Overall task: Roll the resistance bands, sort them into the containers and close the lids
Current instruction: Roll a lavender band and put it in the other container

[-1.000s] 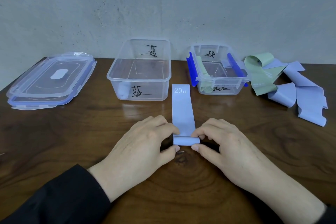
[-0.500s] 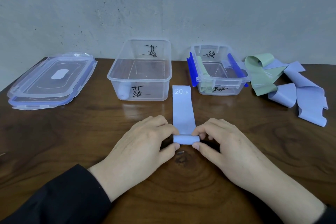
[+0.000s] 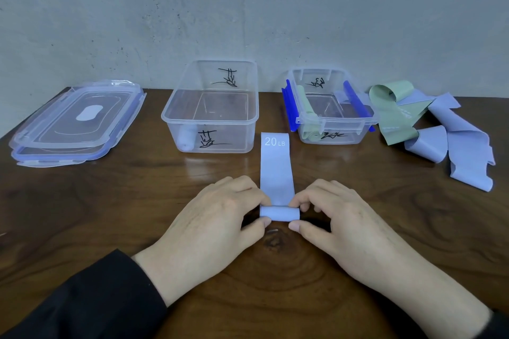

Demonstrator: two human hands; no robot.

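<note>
That thin lavender rubbery resistance band (image 3: 276, 170) on the bench just in front of the clear plastic container (image 3: 210, 107) looks light, floppy and springy, so both hands (image 3: 217, 217) (image 3: 344, 220) pinching the roll's ends seems right.

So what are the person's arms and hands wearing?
The left hand and right hand are bare: no gloves, rings or watch that I can see. A black long sleeve covers the left arm. The right forearm looks bare, with dark cloth at the frame's corner.
</note>
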